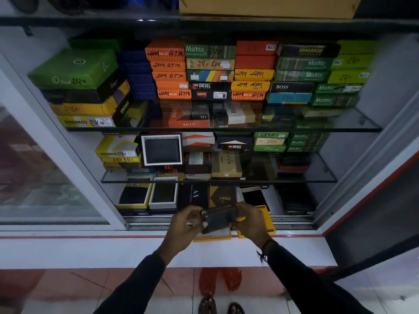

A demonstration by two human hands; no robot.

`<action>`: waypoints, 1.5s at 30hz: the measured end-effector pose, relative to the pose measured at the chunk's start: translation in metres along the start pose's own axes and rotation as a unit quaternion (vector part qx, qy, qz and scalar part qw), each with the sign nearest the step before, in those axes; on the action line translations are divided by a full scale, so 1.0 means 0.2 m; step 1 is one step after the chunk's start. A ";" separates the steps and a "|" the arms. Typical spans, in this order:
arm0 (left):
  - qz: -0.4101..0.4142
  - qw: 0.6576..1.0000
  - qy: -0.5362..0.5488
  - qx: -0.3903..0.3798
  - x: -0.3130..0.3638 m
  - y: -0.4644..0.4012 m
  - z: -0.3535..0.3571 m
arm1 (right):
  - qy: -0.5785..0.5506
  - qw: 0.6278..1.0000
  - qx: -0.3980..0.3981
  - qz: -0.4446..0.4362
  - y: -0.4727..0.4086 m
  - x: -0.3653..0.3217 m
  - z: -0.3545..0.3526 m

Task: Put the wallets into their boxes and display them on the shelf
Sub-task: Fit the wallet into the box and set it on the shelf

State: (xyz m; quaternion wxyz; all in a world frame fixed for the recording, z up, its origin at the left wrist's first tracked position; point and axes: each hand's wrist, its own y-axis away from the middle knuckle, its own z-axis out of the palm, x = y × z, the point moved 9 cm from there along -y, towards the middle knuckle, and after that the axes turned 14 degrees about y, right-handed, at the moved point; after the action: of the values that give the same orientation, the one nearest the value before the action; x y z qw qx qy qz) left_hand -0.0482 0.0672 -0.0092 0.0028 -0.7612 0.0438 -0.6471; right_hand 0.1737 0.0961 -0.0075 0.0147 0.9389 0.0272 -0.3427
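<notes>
Both of my hands hold a dark wallet (218, 217) at the front of the lowest shelf. My left hand (186, 224) grips its left end and my right hand (249, 220) grips its right end. Directly under the wallet lies an open yellow box (212, 237) with a pale lining. Its yellow lid (268, 220) lies to the right, partly hidden by my right hand. The glass shelves (353, 128) above carry stacked wallet boxes.
Several open boxes with wallets stand on display: a white-framed one (161, 150) on the middle shelf and two (149, 196) at bottom left. A sliding glass door (45, 166) stands on the left, a white ledge (90, 250) runs in front.
</notes>
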 end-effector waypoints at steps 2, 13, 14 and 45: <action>-0.093 0.993 0.071 0.025 -0.11 -0.02 -0.03 | -0.138 0.980 -0.070 0.125 -0.01 0.09 0.09; -0.206 0.962 -0.076 0.160 -0.30 -0.07 -0.04 | 0.160 0.978 -0.066 0.119 -0.09 0.06 0.29; -0.217 0.959 -0.077 0.165 -0.31 -0.07 -0.04 | 0.163 0.978 -0.060 0.117 -0.10 0.05 0.30; -0.168 0.968 -0.066 0.173 -0.01 -0.04 -0.14 | 0.007 0.986 0.024 0.167 -0.07 -0.04 0.02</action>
State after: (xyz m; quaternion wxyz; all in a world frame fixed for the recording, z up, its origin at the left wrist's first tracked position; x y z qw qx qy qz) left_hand -0.0746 0.0757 -0.0055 0.0280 -0.7866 -0.1976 -0.5844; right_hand 0.1642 0.1098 -0.0055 0.0492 0.9328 -0.1385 -0.3292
